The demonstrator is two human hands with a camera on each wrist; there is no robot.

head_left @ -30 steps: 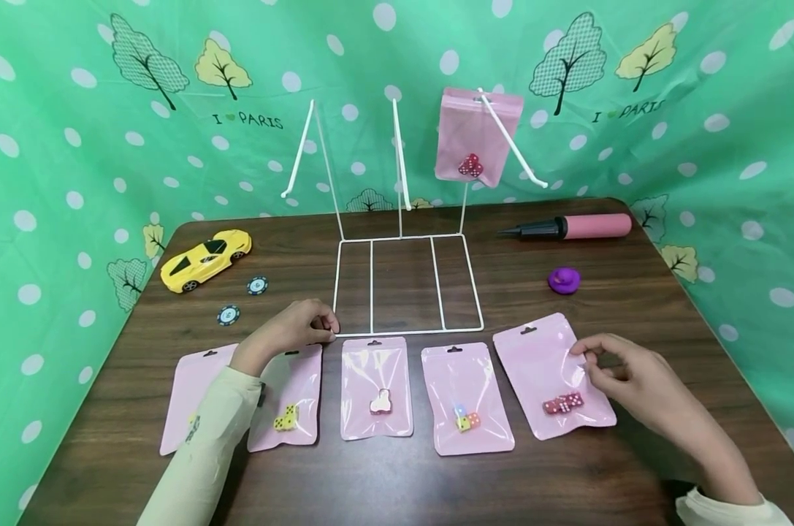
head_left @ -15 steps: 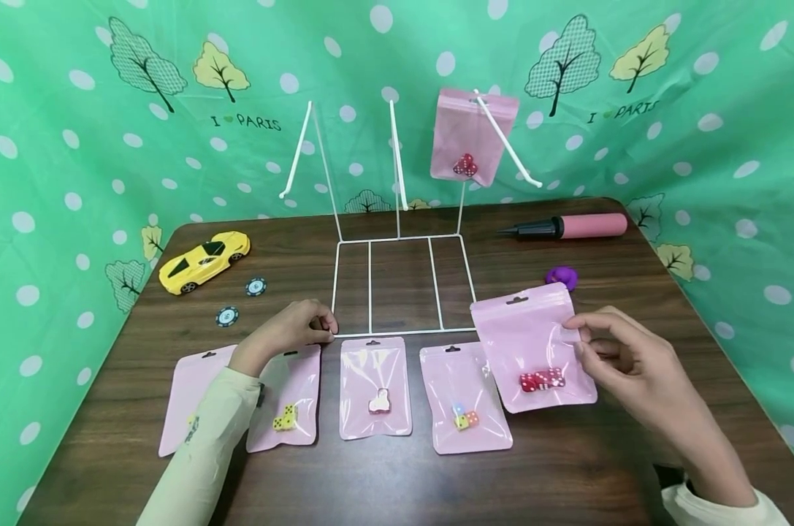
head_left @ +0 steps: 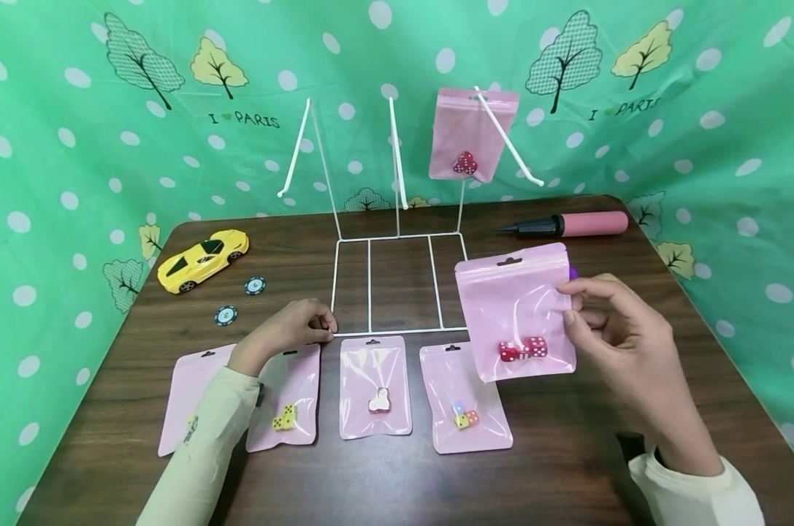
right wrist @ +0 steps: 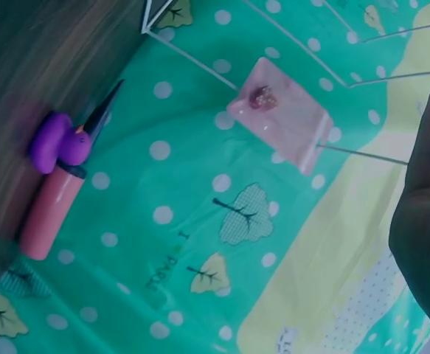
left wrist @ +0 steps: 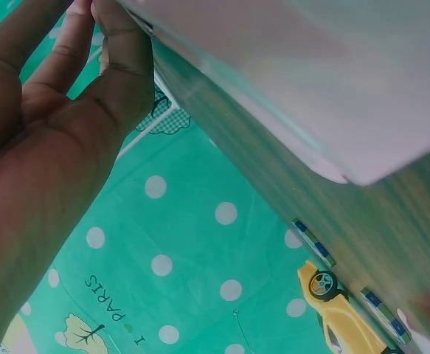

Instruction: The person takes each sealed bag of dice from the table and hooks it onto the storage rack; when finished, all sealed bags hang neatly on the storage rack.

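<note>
My right hand (head_left: 630, 351) pinches the right edge of a pink zip pouch (head_left: 511, 292) with several red dice (head_left: 523, 349) inside, raised above the table. At its front left corner, my left hand (head_left: 298, 325) grips the base of a white wire rack (head_left: 403, 332); its fingertips are partly hidden in the left wrist view. Another pink pouch with red dice (head_left: 472, 131) hangs on the rack's right hook. Flat on the table lie a pouch with yellow dice (head_left: 298, 383), one with a white piece (head_left: 374, 365), and one with mixed-colour dice (head_left: 462, 380).
A further pink pouch (head_left: 189, 387) lies partly under the left sleeve. Left of the rack are a yellow toy car (head_left: 204, 261) and two poker chips (head_left: 255, 285) (head_left: 226, 315). A pink hand pump (head_left: 581, 224) and a purple duck (right wrist: 63, 140) sit at the right. Green cloth hangs behind.
My right hand has lifted the red-dice pouch off the table and carried it up and left, towards the rack. It now covers most of the duck. My left hand has stayed put.
</note>
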